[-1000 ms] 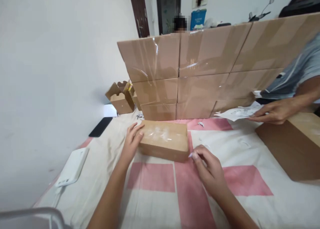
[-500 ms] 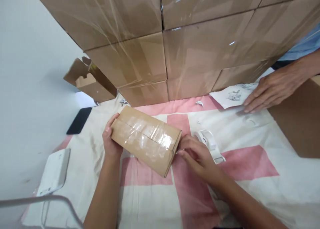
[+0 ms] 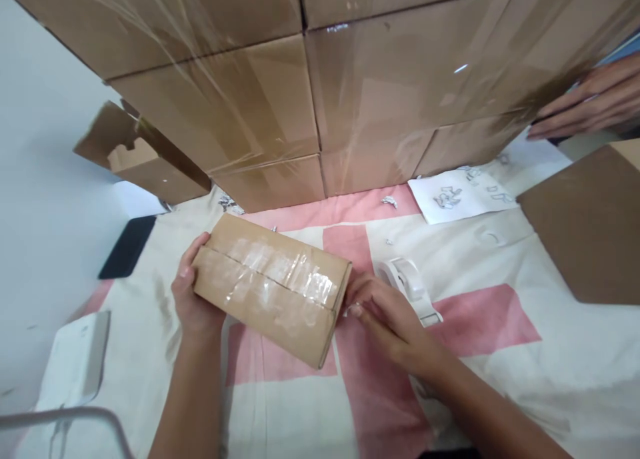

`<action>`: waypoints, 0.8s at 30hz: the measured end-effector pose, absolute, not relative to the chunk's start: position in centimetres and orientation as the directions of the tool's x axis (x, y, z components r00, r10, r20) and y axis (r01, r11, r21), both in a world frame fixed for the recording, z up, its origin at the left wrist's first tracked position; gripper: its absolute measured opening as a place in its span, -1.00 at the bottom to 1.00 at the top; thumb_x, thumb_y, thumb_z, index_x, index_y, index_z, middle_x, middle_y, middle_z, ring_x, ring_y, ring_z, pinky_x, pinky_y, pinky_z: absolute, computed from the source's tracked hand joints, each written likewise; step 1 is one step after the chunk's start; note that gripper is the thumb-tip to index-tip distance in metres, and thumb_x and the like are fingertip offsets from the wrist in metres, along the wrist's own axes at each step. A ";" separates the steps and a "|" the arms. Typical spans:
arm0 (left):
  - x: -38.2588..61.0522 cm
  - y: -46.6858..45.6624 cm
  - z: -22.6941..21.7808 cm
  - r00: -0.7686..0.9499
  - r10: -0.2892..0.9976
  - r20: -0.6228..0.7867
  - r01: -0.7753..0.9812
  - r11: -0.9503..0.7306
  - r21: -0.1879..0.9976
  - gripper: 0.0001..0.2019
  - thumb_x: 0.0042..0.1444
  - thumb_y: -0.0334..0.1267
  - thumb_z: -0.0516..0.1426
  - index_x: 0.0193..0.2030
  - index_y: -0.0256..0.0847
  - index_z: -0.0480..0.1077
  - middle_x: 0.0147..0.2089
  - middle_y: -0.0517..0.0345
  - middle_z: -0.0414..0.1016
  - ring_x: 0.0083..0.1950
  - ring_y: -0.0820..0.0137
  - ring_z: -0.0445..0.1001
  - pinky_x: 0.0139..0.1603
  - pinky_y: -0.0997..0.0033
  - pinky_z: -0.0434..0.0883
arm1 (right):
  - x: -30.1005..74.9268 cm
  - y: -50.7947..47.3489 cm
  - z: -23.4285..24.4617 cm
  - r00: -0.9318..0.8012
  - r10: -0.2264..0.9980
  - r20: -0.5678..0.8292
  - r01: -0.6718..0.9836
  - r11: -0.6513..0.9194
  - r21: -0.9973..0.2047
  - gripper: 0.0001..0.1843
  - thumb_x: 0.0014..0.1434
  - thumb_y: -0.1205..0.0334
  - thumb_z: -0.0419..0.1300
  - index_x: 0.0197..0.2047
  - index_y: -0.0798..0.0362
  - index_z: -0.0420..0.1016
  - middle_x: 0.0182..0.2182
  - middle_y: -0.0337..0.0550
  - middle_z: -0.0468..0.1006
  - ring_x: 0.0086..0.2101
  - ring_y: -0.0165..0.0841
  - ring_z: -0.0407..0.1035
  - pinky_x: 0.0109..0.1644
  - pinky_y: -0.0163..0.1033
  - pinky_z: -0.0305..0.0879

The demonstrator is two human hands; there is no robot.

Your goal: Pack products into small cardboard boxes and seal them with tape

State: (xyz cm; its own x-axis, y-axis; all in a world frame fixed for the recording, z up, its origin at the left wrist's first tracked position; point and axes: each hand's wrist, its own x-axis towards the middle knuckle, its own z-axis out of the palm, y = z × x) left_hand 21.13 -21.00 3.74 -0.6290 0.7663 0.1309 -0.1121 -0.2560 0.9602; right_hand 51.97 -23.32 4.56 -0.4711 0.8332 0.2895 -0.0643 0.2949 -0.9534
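A small brown cardboard box (image 3: 260, 279) with shiny clear tape across its seam is held tilted in front of me. My left hand (image 3: 197, 299) grips its left end, thumb on the top edge and the other fingers hidden beneath. Close to the right end of the box, my right hand (image 3: 383, 312) pinches a small shiny scrap that looks like clear tape (image 3: 353, 309). Just behind that hand lies a white tape dispenser (image 3: 407, 282) on the cloth, partly covered by it.
Large wrapped cardboard boxes (image 3: 370, 92) are stacked at the back. An opened carton (image 3: 155, 165), a black phone-like slab (image 3: 127, 245) and a white device (image 3: 75, 359) sit left. At right are a drawing sheet (image 3: 455, 195), another box (image 3: 585, 225) and another person's hand (image 3: 595, 102).
The view has shifted, so box and hands appear farther left. My grip stays the same. The other person's hand has lifted off the drawing sheet and moved back to the right.
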 end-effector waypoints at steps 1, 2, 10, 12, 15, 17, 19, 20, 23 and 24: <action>21.1 -21.0 3.7 -0.626 0.768 0.134 -0.106 -0.254 0.961 -0.49 -0.10 0.07 0.26 -0.03 -0.14 0.62 -0.04 0.12 0.60 -0.01 0.24 0.48 -0.03 0.38 0.42 | 52.0 -23.4 4.7 -0.473 0.837 0.275 -0.059 0.281 -0.958 -0.89 0.45 0.31 0.05 -0.16 -0.04 0.35 -0.21 -0.15 0.44 -0.16 -0.32 0.39 -0.08 -0.17 0.36; 21.1 -21.1 3.8 -0.625 0.769 0.136 -0.105 -0.255 0.961 -0.49 -0.10 0.07 0.25 -0.03 -0.14 0.62 -0.03 0.13 0.60 0.00 0.24 0.47 -0.02 0.37 0.42 | 52.0 -23.4 4.8 -0.474 0.842 0.258 -0.051 0.266 -0.963 -0.89 0.45 0.30 0.05 -0.15 -0.04 0.35 -0.21 -0.15 0.44 -0.16 -0.31 0.39 -0.08 -0.16 0.36; 21.4 -21.3 4.0 -0.650 0.748 0.132 -0.089 -0.248 0.965 -0.57 -0.01 -0.01 0.18 -0.03 -0.09 0.63 0.02 0.16 0.58 0.07 0.20 0.46 0.09 0.31 0.39 | 52.2 -23.6 4.7 -0.447 0.868 0.217 0.006 0.245 -0.969 -0.89 0.37 0.34 0.05 -0.24 -0.03 0.28 -0.25 -0.14 0.41 -0.21 -0.26 0.36 -0.14 -0.12 0.33; 21.6 -21.3 4.1 -0.650 0.749 0.125 -0.100 -0.248 0.963 -0.57 0.02 0.00 0.18 -0.02 -0.10 0.63 0.01 0.15 0.59 0.07 0.21 0.46 0.08 0.30 0.39 | 52.1 -23.5 4.6 -0.455 0.861 0.226 0.018 0.263 -0.965 -0.88 0.31 0.37 0.08 -0.27 -0.03 0.28 -0.28 -0.14 0.39 -0.24 -0.26 0.34 -0.17 -0.12 0.32; 21.8 -21.4 4.3 -0.649 0.751 0.118 -0.117 -0.252 0.961 -0.57 0.04 0.01 0.17 -0.02 -0.11 0.62 -0.01 0.16 0.59 0.10 0.20 0.45 0.09 0.27 0.40 | 51.9 -23.4 4.6 -0.479 0.836 0.268 0.004 0.307 -0.952 -0.86 0.24 0.41 0.09 -0.30 -0.02 0.27 -0.31 -0.16 0.36 -0.28 -0.28 0.32 -0.22 -0.14 0.30; 21.9 -21.4 4.4 -0.648 0.752 0.124 -0.113 -0.255 0.960 -0.58 0.06 0.01 0.16 -0.02 -0.10 0.61 0.00 0.18 0.59 0.12 0.19 0.44 0.12 0.24 0.41 | 51.8 -23.4 4.6 -0.490 0.819 0.300 -0.003 0.342 -0.940 -0.86 0.22 0.43 0.10 -0.30 -0.02 0.28 -0.31 -0.16 0.35 -0.29 -0.29 0.31 -0.22 -0.16 0.30; 21.8 -21.4 4.3 -0.643 0.754 0.132 -0.117 -0.267 0.957 -0.58 0.08 -0.01 0.14 0.00 -0.12 0.60 0.01 0.18 0.58 0.12 0.21 0.44 0.14 0.24 0.41 | 51.8 -23.3 4.6 -0.507 0.800 0.320 -0.001 0.371 -0.929 -0.87 0.20 0.42 0.13 -0.29 -0.02 0.31 -0.29 -0.15 0.35 -0.28 -0.29 0.32 -0.21 -0.16 0.32; 21.8 -21.4 4.3 -0.640 0.756 0.137 -0.123 -0.277 0.953 -0.58 0.09 -0.02 0.14 0.00 -0.14 0.59 0.02 0.18 0.57 0.11 0.22 0.45 0.14 0.25 0.41 | 51.8 -23.3 4.5 -0.517 0.791 0.328 0.000 0.383 -0.924 -0.87 0.20 0.42 0.15 -0.28 -0.01 0.32 -0.27 -0.15 0.34 -0.26 -0.29 0.32 -0.20 -0.16 0.34; 21.6 -21.3 4.2 -0.625 0.765 0.154 -0.134 -0.300 0.945 -0.59 0.10 -0.05 0.13 0.00 -0.18 0.58 0.03 0.16 0.56 0.11 0.24 0.44 0.16 0.27 0.40 | 51.7 -23.3 4.4 -0.544 0.764 0.348 0.012 0.422 -0.907 -0.89 0.22 0.40 0.19 -0.27 0.00 0.36 -0.23 -0.13 0.31 -0.21 -0.29 0.33 -0.15 -0.16 0.38; 21.5 -21.3 4.1 -0.620 0.767 0.164 -0.127 -0.305 0.944 -0.60 0.11 -0.06 0.13 0.00 -0.17 0.58 0.03 0.17 0.56 0.12 0.23 0.44 0.18 0.27 0.40 | 51.7 -23.3 4.4 -0.549 0.758 0.353 0.023 0.436 -0.900 -0.90 0.23 0.39 0.19 -0.27 0.01 0.37 -0.23 -0.13 0.30 -0.20 -0.29 0.34 -0.13 -0.15 0.39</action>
